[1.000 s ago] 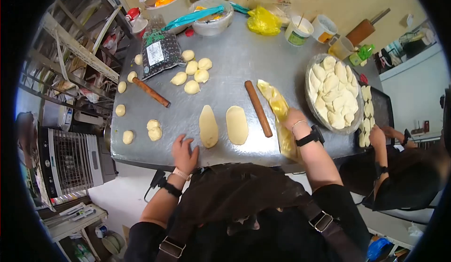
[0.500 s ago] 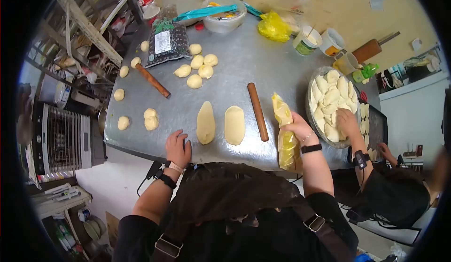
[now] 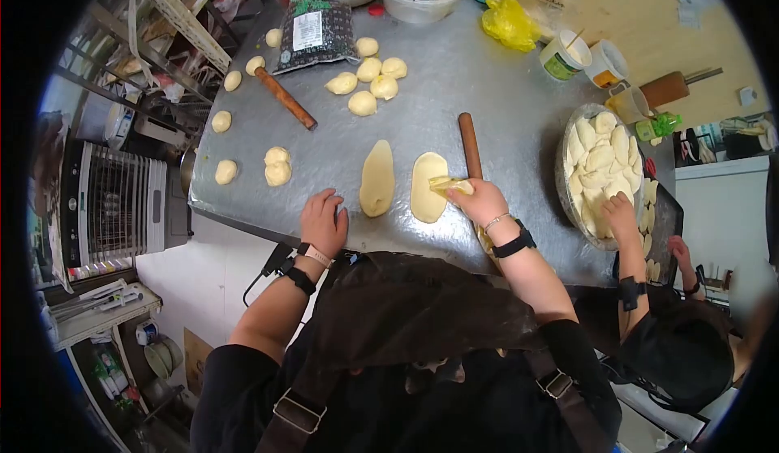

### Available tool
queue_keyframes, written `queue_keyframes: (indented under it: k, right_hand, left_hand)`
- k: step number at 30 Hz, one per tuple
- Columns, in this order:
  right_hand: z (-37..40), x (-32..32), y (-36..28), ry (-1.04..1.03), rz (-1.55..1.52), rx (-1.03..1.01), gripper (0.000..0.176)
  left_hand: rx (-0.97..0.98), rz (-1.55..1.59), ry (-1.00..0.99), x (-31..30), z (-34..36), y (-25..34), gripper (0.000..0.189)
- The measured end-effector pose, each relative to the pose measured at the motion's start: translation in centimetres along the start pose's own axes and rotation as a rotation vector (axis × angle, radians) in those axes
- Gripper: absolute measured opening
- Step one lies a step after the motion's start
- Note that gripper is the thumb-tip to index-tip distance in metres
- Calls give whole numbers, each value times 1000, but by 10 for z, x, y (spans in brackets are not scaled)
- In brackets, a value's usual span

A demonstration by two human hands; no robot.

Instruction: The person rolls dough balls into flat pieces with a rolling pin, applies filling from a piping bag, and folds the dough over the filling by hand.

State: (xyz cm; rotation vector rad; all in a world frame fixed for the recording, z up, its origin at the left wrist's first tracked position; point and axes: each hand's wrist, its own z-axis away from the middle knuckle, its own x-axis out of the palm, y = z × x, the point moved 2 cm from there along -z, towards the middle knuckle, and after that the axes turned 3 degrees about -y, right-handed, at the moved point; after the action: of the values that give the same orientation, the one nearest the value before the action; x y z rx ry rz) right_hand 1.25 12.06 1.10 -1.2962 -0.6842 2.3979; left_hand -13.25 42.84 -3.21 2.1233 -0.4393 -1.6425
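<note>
My right hand (image 3: 480, 201) grips the yellow piping bag (image 3: 452, 185), its tip over the upper right part of the oval dough sheet (image 3: 428, 197). Most of the bag is hidden under my hand and forearm. Left of that sheet lies a longer, pointed dough sheet (image 3: 377, 179). My left hand (image 3: 324, 222) rests at the table's front edge, fingers a little apart, holding nothing. A rolling pin (image 3: 469, 143) lies beside the oval sheet, its lower end covered by my right hand.
Dough balls (image 3: 369, 69) and another rolling pin (image 3: 286, 98) lie near a dark printed bag (image 3: 316, 35). A co-worker's hand (image 3: 621, 216) is at the large bowl of dough pieces (image 3: 568, 185) on the right. Tubs (image 3: 565, 53) stand at the back.
My right hand has moved left with the piping bag, from beside the rolling pin to the oval dough sheet. The view has shifted, and the co-worker's hands have moved slightly.
</note>
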Motion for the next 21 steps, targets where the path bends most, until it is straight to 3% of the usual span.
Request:
queue_keyframes:
  k: [14,21]
  right_hand:
    - [11,0,-6,124,3,12,38]
    - [29,-18,-21,251,340,146,40]
  left_hand:
    - [-21,-2,-41,2,1,-1,25]
    - [8,-20,-16,0,0,-2,22]
